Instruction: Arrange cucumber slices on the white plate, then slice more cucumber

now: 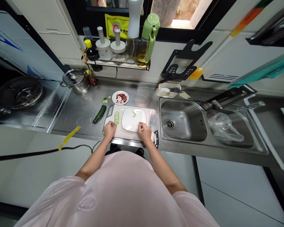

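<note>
My left hand (109,129) rests at the left of a white cutting board (119,134), its fingers pinched against the lower end of a row of thin cucumber slices (116,117). Over the right edge of a white plate (130,124) is my right hand (144,132), fingertips pressed together; what they hold, if anything, is too small to make out. Near the plate's far edge lie a few overlapping cucumber slices (133,113). A knife with a black, dotted handle (156,139) lies at the board's right end. Left of the board is a piece of cucumber (99,114).
Behind the board stand a plate of chopped red pieces (120,98) and a clear shallow dish (140,100). Cucumber bits (105,101) lie nearby. A steel pot (76,81) is at back left, a double sink (183,119) at right, and a bottle rack (118,63) above.
</note>
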`<state>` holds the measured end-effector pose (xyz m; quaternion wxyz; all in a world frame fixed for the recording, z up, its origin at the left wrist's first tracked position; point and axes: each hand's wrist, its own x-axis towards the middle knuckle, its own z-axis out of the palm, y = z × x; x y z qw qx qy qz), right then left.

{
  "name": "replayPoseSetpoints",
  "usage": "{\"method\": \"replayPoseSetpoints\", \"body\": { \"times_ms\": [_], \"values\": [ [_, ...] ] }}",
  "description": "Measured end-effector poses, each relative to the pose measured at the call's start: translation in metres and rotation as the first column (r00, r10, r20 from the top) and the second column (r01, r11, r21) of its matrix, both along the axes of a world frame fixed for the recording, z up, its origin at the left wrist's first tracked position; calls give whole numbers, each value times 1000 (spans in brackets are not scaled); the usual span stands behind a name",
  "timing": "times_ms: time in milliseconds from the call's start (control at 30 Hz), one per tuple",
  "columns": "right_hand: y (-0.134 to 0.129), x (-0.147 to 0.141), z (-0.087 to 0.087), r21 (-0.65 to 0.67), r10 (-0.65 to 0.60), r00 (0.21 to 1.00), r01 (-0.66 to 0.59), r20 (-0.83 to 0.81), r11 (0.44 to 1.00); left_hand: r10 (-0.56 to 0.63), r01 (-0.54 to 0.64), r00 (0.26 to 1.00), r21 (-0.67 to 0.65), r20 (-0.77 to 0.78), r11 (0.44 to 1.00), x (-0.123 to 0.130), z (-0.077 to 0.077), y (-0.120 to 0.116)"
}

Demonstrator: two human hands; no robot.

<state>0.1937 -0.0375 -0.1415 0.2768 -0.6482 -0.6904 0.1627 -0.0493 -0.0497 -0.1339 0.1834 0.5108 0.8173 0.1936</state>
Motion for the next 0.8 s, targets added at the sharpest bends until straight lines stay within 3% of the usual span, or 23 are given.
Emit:
{"method": "replayPoseSetpoints", "body": {
  "times_ms": [233,367,600,800],
  "values": [
    [-1,1,4,13,-5,1000,6,-30,1000,48,-73,965,87,259,994,-1,-6,5],
    [-1,2,6,19,-8,999,9,-40,1000,61,-135,873,119,484,984,-3,-3,9],
    [2,1,25,55,-1,996,5,-89,998,-16,-184,581,151,814,971,8,36,14],
    [6,-11,61,96,73,981,-56,-179,994,-127,-136,496,221,859,966,22,70,19]
  ]
}}
